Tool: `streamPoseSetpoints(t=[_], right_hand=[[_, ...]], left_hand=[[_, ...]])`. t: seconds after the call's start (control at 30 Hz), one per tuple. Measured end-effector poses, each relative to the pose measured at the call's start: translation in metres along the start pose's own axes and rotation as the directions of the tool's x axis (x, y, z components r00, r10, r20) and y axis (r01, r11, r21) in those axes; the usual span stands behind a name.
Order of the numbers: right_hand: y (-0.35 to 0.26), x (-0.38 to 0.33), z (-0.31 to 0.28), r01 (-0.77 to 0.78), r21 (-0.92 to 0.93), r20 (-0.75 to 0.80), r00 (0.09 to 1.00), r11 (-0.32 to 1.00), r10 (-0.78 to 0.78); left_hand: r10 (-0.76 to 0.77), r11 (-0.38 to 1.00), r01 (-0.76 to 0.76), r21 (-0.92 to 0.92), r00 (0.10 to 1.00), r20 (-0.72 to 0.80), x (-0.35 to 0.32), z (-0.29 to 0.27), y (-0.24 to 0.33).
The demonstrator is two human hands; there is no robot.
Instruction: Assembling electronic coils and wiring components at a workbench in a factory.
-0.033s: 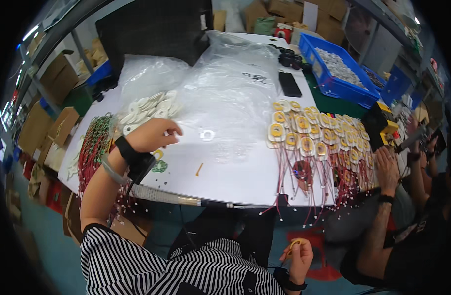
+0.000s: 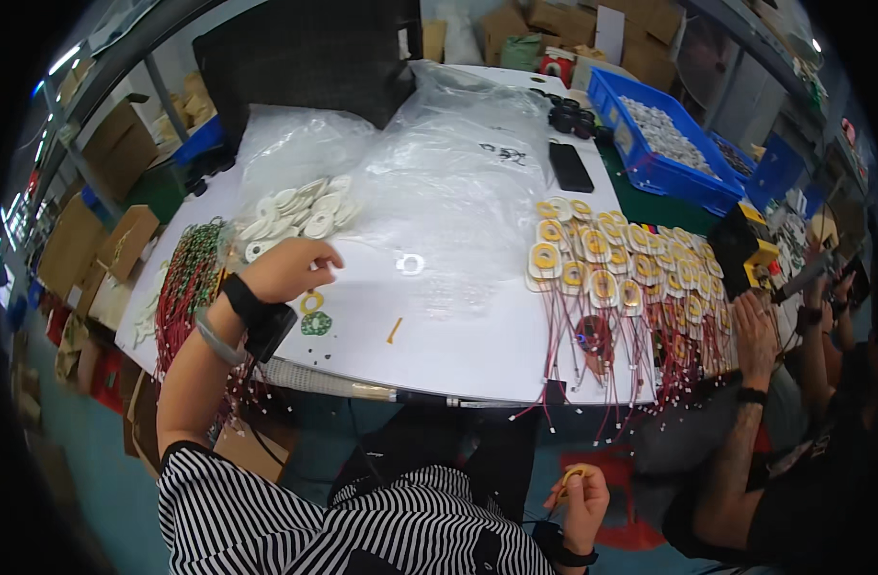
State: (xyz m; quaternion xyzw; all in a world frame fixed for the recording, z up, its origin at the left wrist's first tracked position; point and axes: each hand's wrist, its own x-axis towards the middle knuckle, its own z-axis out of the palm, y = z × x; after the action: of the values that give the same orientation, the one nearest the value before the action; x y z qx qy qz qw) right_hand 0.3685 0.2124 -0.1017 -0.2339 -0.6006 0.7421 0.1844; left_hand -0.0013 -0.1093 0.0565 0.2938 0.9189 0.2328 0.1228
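My left hand (image 2: 290, 268) is over the left side of the table, its fingers bent and a little apart, with nothing seen in them. Just beyond it lies a heap of white round plastic discs (image 2: 300, 209) by a clear plastic bag. Close to its wrist are a flat yellow ring (image 2: 311, 302) and a green round circuit board (image 2: 316, 324). My right hand (image 2: 586, 508) is low, off the table's front edge, pinching a yellow ring (image 2: 570, 475). A white ring (image 2: 410, 264) and a small yellow strip (image 2: 394, 331) lie mid-table.
Large clear plastic bags (image 2: 458, 172) cover the table's middle. Wired white-and-yellow discs (image 2: 602, 254) crowd the right; red-wired green boards (image 2: 192, 268) lie left. A black phone (image 2: 570, 168) and blue bin (image 2: 664, 139) are farther back. A co-worker's hand (image 2: 755, 326) rests at right.
My left hand has drawn slightly left and toward me, uncovering more of the yellow ring. My right hand stays put with its ring. The whole view has shifted a little.
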Motion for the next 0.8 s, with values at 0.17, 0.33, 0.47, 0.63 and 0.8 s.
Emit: streamPoseSetpoints(t=[0.17, 0.33, 0.47, 0.63, 0.8], right_hand=[[-0.006, 0.008, 0.031, -0.055, -0.049, 0.081, 0.995, 0.997, 0.058], [0.002, 0.011, 0.043, -0.072, -0.089, 0.160, 0.983, 0.993, 0.086], [0.000, 0.011, 0.055, -0.054, -0.126, 0.214, 0.973, 0.991, 0.081], [-0.001, 0.010, 0.065, -0.081, -0.122, 0.241, 0.965, 0.989, 0.108], [-0.010, 0.002, 0.072, -0.029, -0.216, 0.259, 0.962, 0.976, 0.086]], left_hand=[[-0.178, 0.957, 0.217, 0.190, 0.963, -0.204, -0.057, -0.003, -0.061], [-0.220, 0.928, 0.300, 0.222, 0.920, -0.323, -0.062, -0.011, -0.095], [-0.079, 0.952, 0.185, 0.243, 0.917, -0.390, -0.034, -0.012, -0.115], [0.039, 0.895, 0.181, 0.407, 0.879, -0.476, -0.002, -0.003, -0.128], [0.017, 0.891, 0.234, 0.389, 0.839, -0.544, 0.007, -0.002, -0.128]])
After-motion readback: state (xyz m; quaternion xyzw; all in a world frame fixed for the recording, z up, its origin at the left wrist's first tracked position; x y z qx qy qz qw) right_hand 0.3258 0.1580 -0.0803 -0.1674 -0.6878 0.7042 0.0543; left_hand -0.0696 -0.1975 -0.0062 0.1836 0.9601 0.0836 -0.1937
